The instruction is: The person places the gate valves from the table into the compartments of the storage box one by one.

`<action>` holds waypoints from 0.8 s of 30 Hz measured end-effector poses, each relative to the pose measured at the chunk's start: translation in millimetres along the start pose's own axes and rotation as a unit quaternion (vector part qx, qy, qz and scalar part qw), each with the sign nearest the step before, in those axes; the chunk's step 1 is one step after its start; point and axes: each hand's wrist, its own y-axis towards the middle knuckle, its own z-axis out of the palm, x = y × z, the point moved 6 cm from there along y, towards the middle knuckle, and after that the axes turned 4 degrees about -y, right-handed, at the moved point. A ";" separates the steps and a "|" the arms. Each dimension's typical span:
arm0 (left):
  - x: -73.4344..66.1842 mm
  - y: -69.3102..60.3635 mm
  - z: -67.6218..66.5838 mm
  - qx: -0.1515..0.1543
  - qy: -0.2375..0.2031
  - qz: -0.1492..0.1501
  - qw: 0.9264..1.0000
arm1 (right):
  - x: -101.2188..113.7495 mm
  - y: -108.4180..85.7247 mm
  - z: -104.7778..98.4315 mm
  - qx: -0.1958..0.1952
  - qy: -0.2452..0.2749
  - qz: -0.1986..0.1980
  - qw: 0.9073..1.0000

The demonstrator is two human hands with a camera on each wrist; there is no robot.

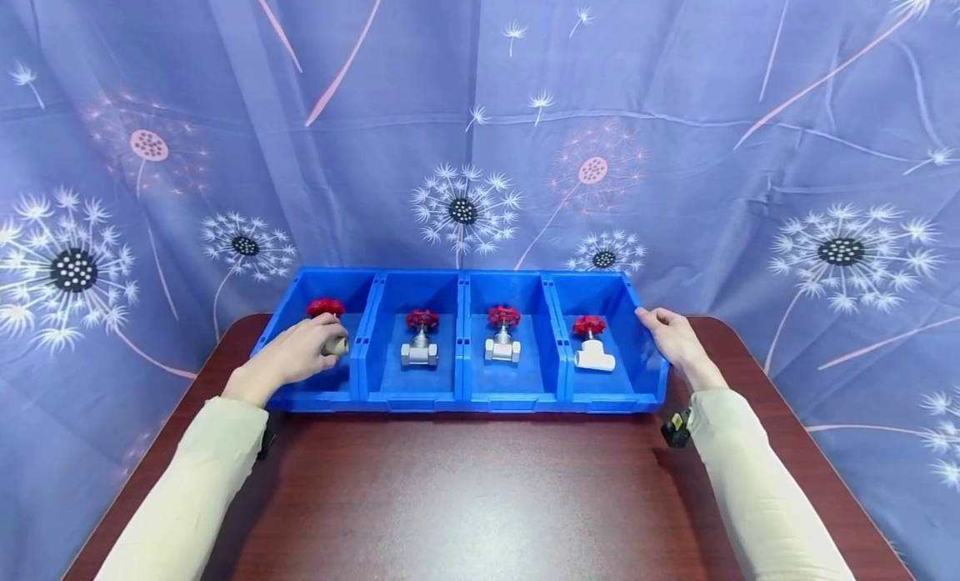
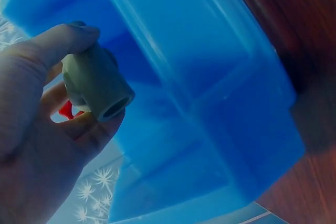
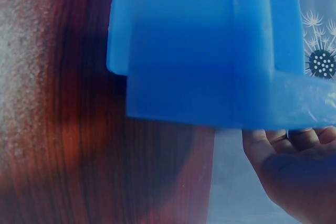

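My left hand pinches a stop valve, its grey-green pipe body between thumb and fingers, above the leftmost compartment of a blue four-part bin. The valve's red handwheel shows just beyond the fingers; in the left wrist view they mostly hide it. At the bin's right end, my right hand holds the side wall near its top edge, with the thumb at the rim. The fingers are partly hidden by the wall in the right wrist view.
Two metal valves with red handwheels, one left and one right, lie in the middle compartments. A white tee-shaped valve lies in the rightmost one. The bin stands on a brown wooden table before a dandelion-patterned curtain.
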 end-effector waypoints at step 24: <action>31.9 25.2 25.7 0.083 0.020 -0.036 0.996 | -1.6 0.0 0.8 0.004 0.000 -0.005 1.000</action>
